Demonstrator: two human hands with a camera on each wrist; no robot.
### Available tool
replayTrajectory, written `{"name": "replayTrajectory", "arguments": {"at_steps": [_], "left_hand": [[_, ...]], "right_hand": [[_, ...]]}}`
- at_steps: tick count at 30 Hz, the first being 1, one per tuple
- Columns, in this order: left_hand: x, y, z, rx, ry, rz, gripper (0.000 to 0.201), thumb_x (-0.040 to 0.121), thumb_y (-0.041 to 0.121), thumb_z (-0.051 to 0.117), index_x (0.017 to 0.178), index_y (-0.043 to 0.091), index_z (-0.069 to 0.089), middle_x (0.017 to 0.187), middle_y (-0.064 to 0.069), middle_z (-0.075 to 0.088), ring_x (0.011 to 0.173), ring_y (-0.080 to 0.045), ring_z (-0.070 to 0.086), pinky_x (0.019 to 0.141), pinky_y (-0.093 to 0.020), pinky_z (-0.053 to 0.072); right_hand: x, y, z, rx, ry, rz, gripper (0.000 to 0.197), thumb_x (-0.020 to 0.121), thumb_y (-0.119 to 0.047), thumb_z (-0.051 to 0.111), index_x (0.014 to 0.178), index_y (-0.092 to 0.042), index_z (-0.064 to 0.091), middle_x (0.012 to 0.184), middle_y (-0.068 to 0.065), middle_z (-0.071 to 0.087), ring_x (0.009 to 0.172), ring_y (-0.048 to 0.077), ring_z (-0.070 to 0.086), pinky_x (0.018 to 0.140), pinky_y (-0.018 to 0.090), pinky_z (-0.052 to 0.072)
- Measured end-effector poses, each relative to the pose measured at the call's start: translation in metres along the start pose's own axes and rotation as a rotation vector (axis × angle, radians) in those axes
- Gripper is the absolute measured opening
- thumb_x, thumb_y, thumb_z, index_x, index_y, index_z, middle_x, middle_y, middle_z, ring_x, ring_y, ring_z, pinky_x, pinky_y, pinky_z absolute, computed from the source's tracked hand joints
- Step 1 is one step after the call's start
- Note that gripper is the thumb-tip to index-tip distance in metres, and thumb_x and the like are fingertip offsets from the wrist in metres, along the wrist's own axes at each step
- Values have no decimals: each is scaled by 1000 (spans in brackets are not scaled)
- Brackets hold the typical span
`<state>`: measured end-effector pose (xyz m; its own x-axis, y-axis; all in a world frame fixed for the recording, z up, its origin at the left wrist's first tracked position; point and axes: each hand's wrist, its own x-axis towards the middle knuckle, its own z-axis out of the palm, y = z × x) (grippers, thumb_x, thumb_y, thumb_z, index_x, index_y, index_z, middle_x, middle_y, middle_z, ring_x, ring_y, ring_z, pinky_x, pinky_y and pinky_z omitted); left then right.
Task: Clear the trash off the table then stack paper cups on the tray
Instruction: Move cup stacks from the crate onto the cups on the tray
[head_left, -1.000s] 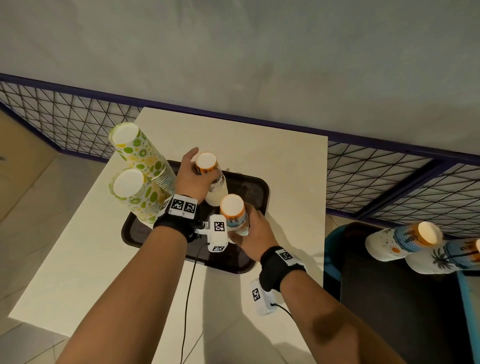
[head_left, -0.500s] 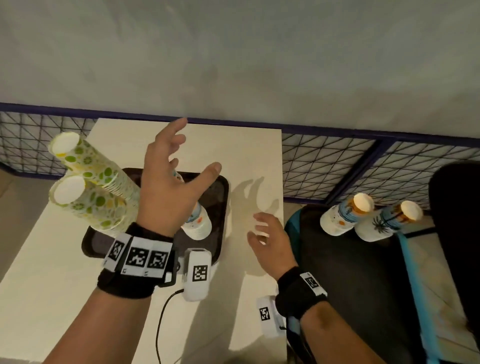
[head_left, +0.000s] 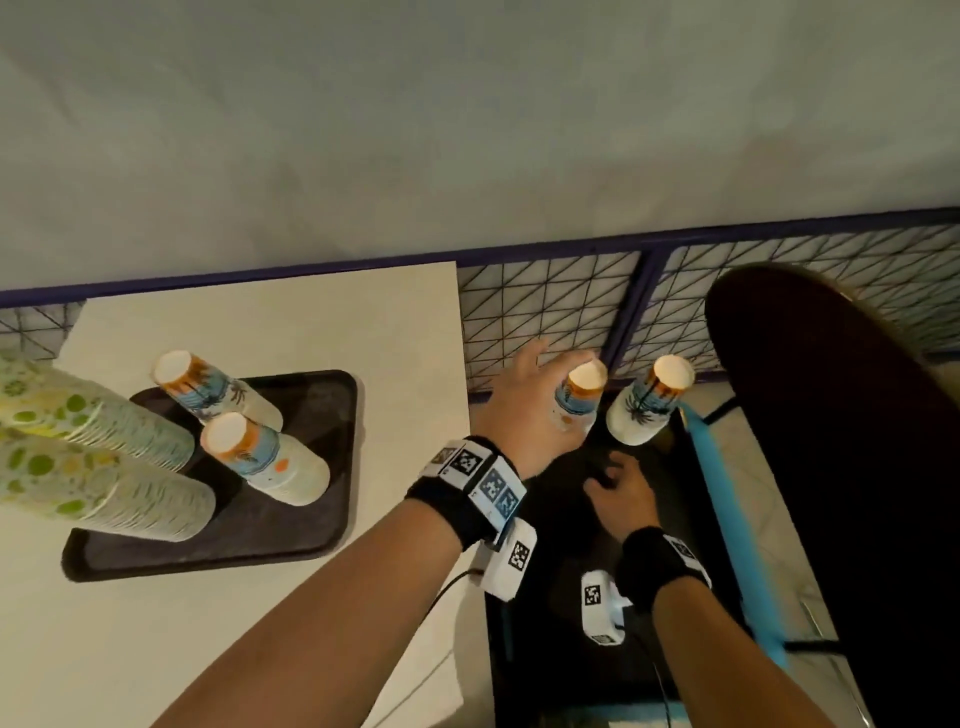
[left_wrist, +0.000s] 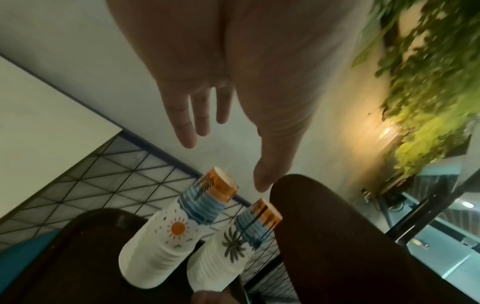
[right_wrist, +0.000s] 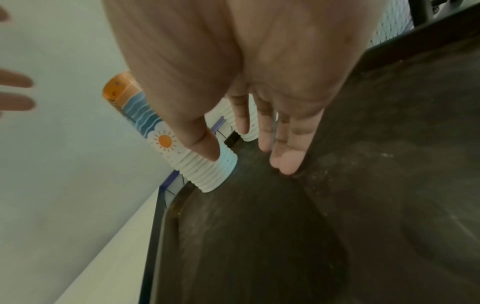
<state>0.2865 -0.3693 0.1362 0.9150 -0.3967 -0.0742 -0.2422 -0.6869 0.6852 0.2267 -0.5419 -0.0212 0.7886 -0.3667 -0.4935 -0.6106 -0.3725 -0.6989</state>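
Over the tabletop (head_left: 270, 597), seen from the head view, a dark tray (head_left: 208, 551) is sitting with four stacks of upturned paper cups on it: two green-spotted stacks (head_left: 98, 447) at the left edge and two beach-print stacks (head_left: 260, 457) with orange tops just beside them. Off to the right, on a dark seat (head_left: 561, 571) with a blue edge, two more beach-print stacks are standing side by side, the nearer stack (head_left: 576, 402) and the farther stack (head_left: 647, 402). The left hand (head_left: 524, 410) is reaching across to the nearer one with its fingers spread wide, gripping nothing. The right hand (head_left: 623, 499) is hanging low over the seat, fingers loose, holding nothing. Square coded markers are showing on both wristbands; no readable words anywhere.

From the left wrist view, the left hand (left_wrist: 221, 86) is stretching flat and open above the two stacks, the sun-printed one (left_wrist: 168, 234) and the palm-printed one (left_wrist: 233, 246); the thumb tip is lying near the orange tops, apart from them. No brand name is legible, only pictures of a sun, waves and palms.

From the right wrist view, the right hand (right_wrist: 241, 82) is pointing down with straight, relaxed fingers just in front of the sun-printed stack (right_wrist: 182, 148); whether the thumb is touching its ribbed rims I cannot tell. A second stack (right_wrist: 252, 123) is peeking between the fingers.
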Motion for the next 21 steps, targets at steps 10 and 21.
{"name": "replayTrajectory", "arguments": {"at_steps": [10, 21], "left_hand": [[76, -9, 44, 167, -129, -99, 83, 81, 42, 83, 153, 36, 43, 162, -4, 37, 145, -32, 41, 120, -49, 35], [49, -25, 43, -39, 4, -165, 52, 90, 30, 76, 138, 27, 55, 131, -1, 65, 115, -22, 63, 98, -39, 54]], "right_hand": [[12, 4, 7, -63, -99, -58, 80, 86, -22, 75, 155, -15, 35, 149, 14, 46, 136, 28, 49, 114, 39, 41], [30, -1, 19, 7, -95, -187, 112, 71, -38, 88, 159, -22, 21, 155, 12, 40, 146, 29, 35, 117, 41, 34]]}}
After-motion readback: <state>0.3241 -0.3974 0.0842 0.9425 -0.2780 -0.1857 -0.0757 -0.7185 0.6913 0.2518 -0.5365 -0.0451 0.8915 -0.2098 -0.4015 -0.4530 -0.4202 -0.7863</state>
